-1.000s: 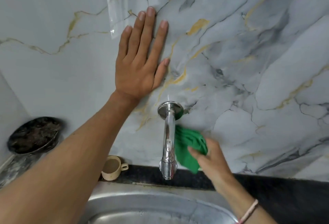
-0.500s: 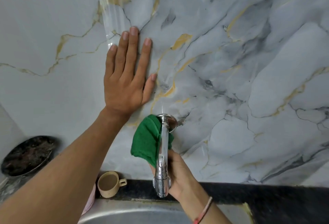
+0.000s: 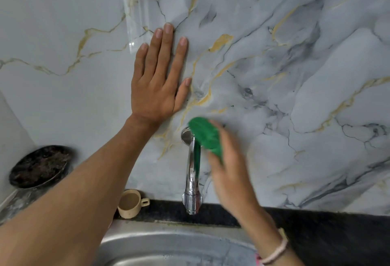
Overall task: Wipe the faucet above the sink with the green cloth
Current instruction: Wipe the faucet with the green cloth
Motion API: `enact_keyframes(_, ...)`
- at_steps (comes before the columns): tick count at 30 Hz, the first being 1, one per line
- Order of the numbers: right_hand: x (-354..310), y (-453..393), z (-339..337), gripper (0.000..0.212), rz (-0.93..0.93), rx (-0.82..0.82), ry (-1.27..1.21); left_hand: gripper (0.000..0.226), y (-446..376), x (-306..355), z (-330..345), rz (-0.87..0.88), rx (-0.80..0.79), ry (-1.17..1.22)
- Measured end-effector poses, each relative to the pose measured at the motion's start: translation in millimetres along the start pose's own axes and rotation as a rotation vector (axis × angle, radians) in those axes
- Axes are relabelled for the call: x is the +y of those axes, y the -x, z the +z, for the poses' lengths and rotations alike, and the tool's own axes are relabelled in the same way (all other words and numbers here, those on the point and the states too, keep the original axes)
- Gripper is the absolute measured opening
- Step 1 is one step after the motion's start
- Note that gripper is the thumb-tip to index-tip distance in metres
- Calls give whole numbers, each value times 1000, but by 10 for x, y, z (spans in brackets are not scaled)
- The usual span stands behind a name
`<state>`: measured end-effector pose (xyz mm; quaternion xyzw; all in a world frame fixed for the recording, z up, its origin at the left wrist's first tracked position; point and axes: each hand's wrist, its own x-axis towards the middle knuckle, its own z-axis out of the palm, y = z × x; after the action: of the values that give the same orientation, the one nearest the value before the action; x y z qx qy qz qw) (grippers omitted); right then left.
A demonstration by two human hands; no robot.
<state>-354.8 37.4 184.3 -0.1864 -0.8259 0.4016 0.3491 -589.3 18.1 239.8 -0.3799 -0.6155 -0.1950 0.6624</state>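
A chrome faucet (image 3: pixel 191 181) sticks out of the marble wall and points down over the steel sink (image 3: pixel 168 246). My right hand (image 3: pixel 230 164), blurred by motion, is shut on the green cloth (image 3: pixel 205 136) and presses it against the right side of the faucet's top, near the wall flange. The cloth's green shows as a reflection down the spout. My left hand (image 3: pixel 158 80) lies flat on the wall above and left of the faucet, fingers spread, holding nothing.
A beige cup (image 3: pixel 130 203) stands on the dark counter strip left of the faucet. A round dark pan (image 3: pixel 40 166) leans in the left corner. The black counter (image 3: pixel 327 229) runs right of the sink.
My right hand has swung the cloth from the left side of the faucet over to its upper right side. The left hand stays flat on the wall.
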Motion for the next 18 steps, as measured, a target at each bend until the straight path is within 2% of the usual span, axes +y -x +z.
enact_keyframes(1, -43, 22, 102, 54, -21, -151, 178, 66, 0, 0, -6, -3, -4, -6)
enact_keyframes(2, -67, 41, 164, 61, -42, -225, 350, 67, -4, -1, -10, -6, -10, -9)
enact_keyframes(4, -134, 32, 181, 76, -84, -171, 544, 67, -14, 4, -27, -13, -18, -13)
enact_keyframes(6, -209, -55, 179, 89, -105, -50, 603, 67, -20, 13, -39, -15, -14, -11)
enact_keyframes(7, -236, -105, 207, 95, -105, -39, 655, 66, -24, 18, -41, -13, -15, -6)
enact_keyframes(10, -268, -161, 361, 107, -89, -168, 818, 65, -33, 11, -32, -22, -19, -10)
enact_keyframes(11, -258, -147, 404, 104, -81, -193, 834, 65, -29, 7, -27, -27, -20, -11)
enact_keyframes(13, -248, -104, 439, 82, -89, -169, 827, 65, -24, 4, -19, -36, -15, -10)
enact_keyframes(15, -220, -14, 459, 58, -143, -81, 810, 64, -16, 9, -9, -42, 0, -7)
enact_keyframes(18, -125, 185, 521, 40, -270, 30, 798, 63, 1, 0, 22, -42, 5, -17)
